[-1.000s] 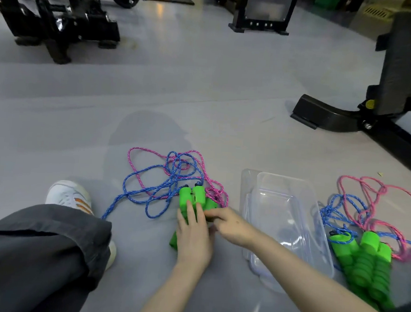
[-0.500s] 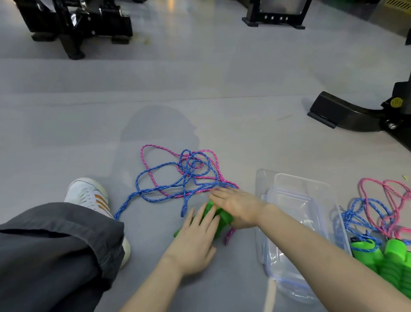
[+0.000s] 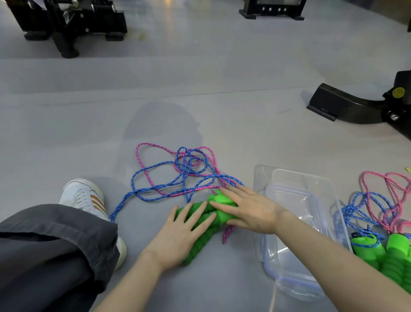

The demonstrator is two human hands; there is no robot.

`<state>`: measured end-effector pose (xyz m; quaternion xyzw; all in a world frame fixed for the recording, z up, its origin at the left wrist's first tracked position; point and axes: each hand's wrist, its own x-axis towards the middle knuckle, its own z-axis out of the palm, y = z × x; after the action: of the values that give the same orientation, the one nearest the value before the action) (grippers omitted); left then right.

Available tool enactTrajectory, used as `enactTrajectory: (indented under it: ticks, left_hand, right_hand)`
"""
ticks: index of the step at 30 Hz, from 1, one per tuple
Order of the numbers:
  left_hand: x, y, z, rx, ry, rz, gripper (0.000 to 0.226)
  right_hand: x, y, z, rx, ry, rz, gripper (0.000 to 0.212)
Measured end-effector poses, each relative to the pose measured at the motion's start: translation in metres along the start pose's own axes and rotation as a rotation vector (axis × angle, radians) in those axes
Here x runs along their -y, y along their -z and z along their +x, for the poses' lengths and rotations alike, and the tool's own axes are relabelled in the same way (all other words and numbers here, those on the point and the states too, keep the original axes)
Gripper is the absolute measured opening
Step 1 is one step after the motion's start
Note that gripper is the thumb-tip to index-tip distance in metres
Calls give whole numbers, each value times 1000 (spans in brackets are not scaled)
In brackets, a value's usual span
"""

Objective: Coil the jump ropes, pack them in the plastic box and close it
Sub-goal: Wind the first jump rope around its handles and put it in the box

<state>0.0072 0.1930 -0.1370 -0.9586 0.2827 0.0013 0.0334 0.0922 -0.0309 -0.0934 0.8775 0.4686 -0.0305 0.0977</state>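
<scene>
The left hand (image 3: 181,232) lies flat with its fingers straight and spread, pressing down on a bunch of green handles (image 3: 201,247) and grasping nothing. The right hand (image 3: 247,210) is just as slack: palm down, fingers stretched toward the left, resting on the far ends of the same handles. So the handles sit directly beneath both hands. Their long axis runs on a slant, from close by the left wrist away from the person and a little to the right, ending under the right fingers. From that far end the loose ropes (image 3: 184,165), blue and pink tangled together, spill away and to the left over the floor (image 3: 204,94). One blue strand trails back toward the white shoe (image 3: 83,195), and a short pink end (image 3: 226,234) pokes out just below the right hand. None of this rope is coiled yet. The clear plastic box (image 3: 296,174) lies open just to the right of the handles, and the right forearm crosses over it, so the right hand is clearly the nearer one for packing. The left hand looks better placed to pin the handles while the rope is drawn in from the far left. Beyond the box, a second bunch of handles (image 3: 393,254) and rope waits, well apart from both hands.
</scene>
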Motion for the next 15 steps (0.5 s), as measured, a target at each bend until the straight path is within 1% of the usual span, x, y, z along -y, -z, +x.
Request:
enactTrajectory:
  ticks: [3,4,7,8,11,13,15]
  left_hand:
    - [1,-6,-3,3,-50,6,131]
    - [2,-9,-4,-3,-70,14,130]
    - [6,-11,-5,-20,-118,54,113]
    - [8,-11,-4,-23,-130,71,106]
    - [16,-14,-6,-57,-137,100,80]
    - [21,-15,-7,-87,-169,111,74]
    - [23,-14,-6,-94,-229,126,78]
  right_hand:
    - [1,-9,-5,12,8,-31,52]
    - [1,-8,-6,11,9,-34,51]
    - [-2,-7,-7,-20,48,-7,49]
    - [-2,-6,-7,-6,55,9,50]
    - [-2,-7,-7,4,59,63,53]
    - [-3,-8,-6,1,53,94,54]
    - [-4,-11,-4,-17,58,128,55]
